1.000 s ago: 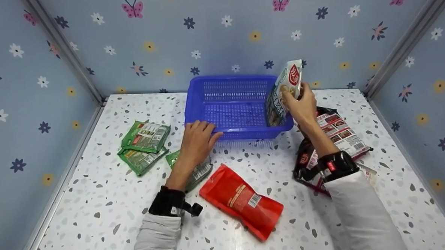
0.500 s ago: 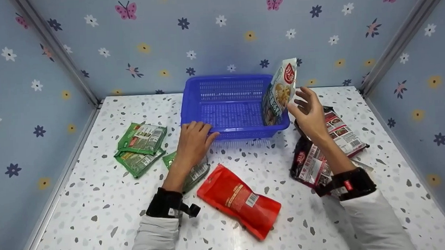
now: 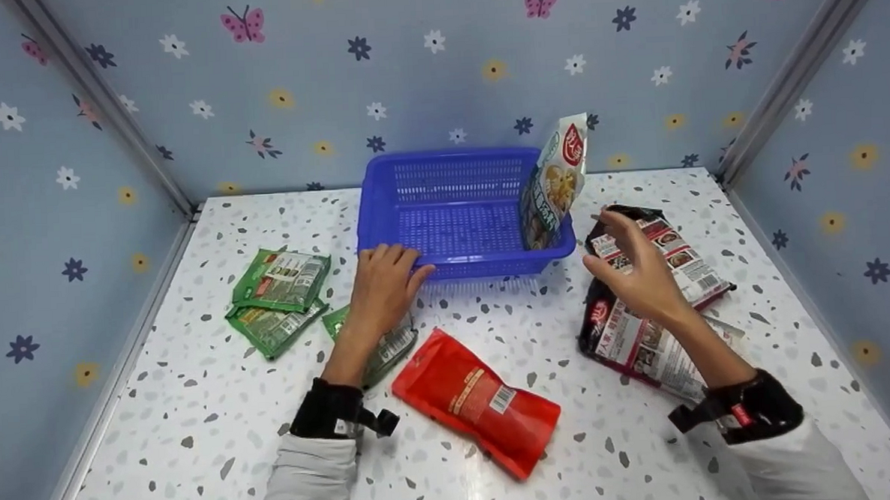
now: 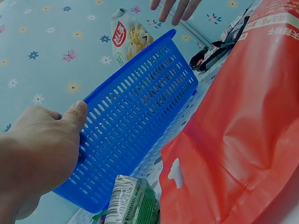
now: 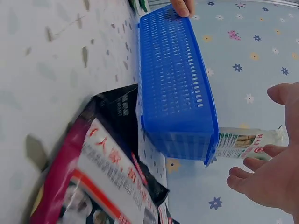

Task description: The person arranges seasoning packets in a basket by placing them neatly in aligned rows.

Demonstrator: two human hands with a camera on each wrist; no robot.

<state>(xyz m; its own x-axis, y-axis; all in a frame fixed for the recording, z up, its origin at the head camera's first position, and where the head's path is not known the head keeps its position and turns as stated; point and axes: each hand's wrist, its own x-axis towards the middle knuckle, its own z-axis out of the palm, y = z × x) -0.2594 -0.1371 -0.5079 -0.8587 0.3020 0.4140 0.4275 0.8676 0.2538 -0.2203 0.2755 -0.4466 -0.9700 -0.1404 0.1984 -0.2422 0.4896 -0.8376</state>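
Observation:
A blue plastic basket (image 3: 460,260) stands near the back wall. My left hand (image 3: 383,286) holds its front rim near the left corner; in the left wrist view the thumb (image 4: 76,114) lies on the outer side. Upright at the basket's right end leans a pale and dark-green food pouch (image 3: 555,185), its top above the rim. My right hand (image 3: 637,272) hangs over the dark food packets (image 3: 644,331) to the right of the basket, fingers spread and holding nothing. In the right wrist view that hand (image 5: 275,158) appears apart from the pouch.
A red pouch (image 3: 478,406) lies on the speckled table (image 3: 198,441) between my forearms. Two green packets (image 3: 281,287) overlap at the left. Another green packet (image 3: 397,346) is partly hidden under my left wrist. Patterned walls (image 3: 437,70) enclose the table's back and sides.
My right hand has let go of the pale pouch and moved back and down over the dark packets. The pouch stays leaning in the basket. My left hand has stayed at the rim.

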